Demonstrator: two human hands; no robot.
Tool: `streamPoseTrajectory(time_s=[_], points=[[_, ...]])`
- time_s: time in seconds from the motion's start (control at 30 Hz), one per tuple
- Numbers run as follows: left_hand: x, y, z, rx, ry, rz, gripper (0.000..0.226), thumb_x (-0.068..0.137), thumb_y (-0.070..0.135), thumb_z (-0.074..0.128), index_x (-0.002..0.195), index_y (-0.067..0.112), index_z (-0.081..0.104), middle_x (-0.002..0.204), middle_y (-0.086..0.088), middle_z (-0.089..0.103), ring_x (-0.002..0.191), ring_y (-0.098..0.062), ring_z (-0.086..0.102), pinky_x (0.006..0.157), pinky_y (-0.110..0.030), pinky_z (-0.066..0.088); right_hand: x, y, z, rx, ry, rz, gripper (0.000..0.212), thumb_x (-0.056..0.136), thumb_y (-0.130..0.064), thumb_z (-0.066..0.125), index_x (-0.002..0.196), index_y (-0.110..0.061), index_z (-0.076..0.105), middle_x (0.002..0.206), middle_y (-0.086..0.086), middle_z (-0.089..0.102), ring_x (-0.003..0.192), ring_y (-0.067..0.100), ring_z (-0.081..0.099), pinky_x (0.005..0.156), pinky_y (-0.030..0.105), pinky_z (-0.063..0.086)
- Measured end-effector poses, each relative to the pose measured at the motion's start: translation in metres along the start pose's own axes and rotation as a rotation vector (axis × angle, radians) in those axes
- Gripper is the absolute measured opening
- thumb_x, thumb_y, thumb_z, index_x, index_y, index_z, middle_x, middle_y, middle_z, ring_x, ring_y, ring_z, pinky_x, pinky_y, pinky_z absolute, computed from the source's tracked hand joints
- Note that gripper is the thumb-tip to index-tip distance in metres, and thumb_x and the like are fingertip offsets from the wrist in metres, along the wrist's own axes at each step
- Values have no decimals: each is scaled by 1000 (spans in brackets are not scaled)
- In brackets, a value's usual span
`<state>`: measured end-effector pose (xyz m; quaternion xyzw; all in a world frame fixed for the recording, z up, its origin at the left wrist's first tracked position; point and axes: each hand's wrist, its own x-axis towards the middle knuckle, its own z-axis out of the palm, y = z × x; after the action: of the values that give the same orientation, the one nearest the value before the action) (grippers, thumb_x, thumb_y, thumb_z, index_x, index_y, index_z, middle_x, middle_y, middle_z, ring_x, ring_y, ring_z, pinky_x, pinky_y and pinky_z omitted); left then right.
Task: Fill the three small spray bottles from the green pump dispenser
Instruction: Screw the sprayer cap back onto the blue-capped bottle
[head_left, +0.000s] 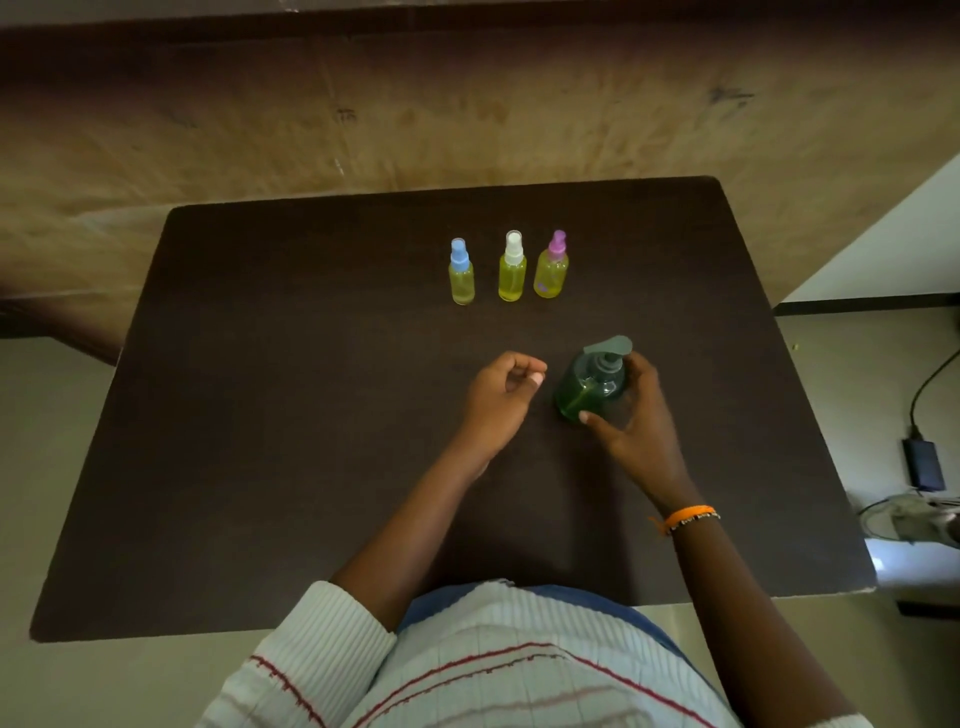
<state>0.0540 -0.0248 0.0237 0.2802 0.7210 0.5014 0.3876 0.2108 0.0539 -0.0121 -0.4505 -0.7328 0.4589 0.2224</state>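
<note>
Green pump dispenser (592, 382) is getting gripped by right hand (636, 415), fingers curled round it; left hand (501, 397) hanging loosely curled beside it. Bottles (513, 267) look filled, capped; probably finishing.

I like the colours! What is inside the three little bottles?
Each little bottle, blue-capped, white-capped and purple-capped, shows yellowish liquid through its clear wall. The caps are on, so you cannot see in from the top.
</note>
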Motion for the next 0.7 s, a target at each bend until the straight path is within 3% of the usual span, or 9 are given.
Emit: streamPoseTrajectory(time_s=[0.17, 0.3, 0.57, 0.7], points=[[-2, -2, 3, 25, -28, -21, 12, 92, 10, 54, 96, 17, 63, 97, 1, 63, 85, -3, 55, 70, -6, 42, 5, -1, 11, 32, 28, 48, 86, 71, -6, 83, 142, -13, 36, 137, 6, 54, 123, 14, 52, 101, 24, 42], [-2, -1, 3, 33, -31, -29, 12, 92, 11, 53, 97, 17, 63, 98, 2, 63, 87, -5, 56, 70, -6, 42, 6, 2, 15, 32, 92, 14, 81, 69, -7, 84, 138, -10, 42, 133, 8, 57, 119, 14, 55, 101, 27, 45], [4, 4, -10, 22, 64, -50, 14, 92, 12, 54, 92, 25, 61, 98, 5, 64, 89, -5, 58, 75, -14, 43, 28, -3, 20, 27, 128, -33, 79, 68, -9, 86, 136, -9, 45, 129, -2, 55, 115, 7, 51, 92, 2, 37], [5, -2, -11, 37, 93, -66, 16, 92, 11, 55, 90, 26, 61, 95, 6, 64, 90, -8, 58, 77, -17, 45, 49, -10, 20, 53, 162, -20, 81, 68, -11, 86, 137, -9, 44, 131, 7, 59, 118, 16, 56, 100, 26, 46]])
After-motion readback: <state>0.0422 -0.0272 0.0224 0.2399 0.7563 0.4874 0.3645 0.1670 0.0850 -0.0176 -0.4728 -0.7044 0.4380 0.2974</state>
